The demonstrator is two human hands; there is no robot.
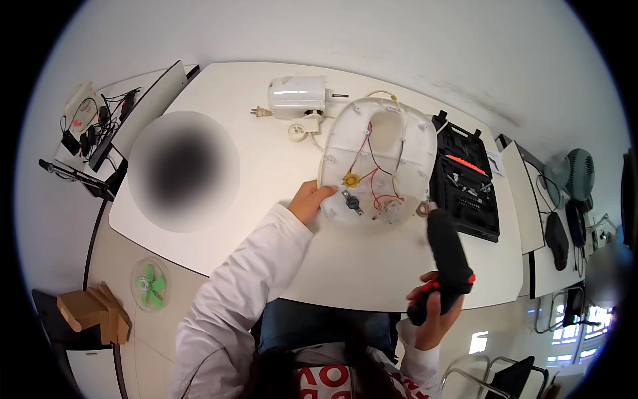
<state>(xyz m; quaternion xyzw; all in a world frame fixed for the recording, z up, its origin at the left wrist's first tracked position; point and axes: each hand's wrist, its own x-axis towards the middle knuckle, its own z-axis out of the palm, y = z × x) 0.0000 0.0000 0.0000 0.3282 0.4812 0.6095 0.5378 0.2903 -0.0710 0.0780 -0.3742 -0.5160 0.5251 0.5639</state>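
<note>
Its long axis pointing forward, the white cover [413, 159] lies ahead and left of the right grip [438, 307], which wraps a power screwdriver [446, 245], while the nearer left grip [310, 202] pinches the cover's left edge.

Lit bright, approx. even over table [266, 173]. Glares white on floor [478, 342], lower R. Bends edges fisheye-style, blacks out at corners. Reads fairly sharp mid-frame; smeared to round blurs L + far R.

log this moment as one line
left hand: holding white plastic shell; right hand: holding black power screwdriver; beside shell: open black tool case
</note>
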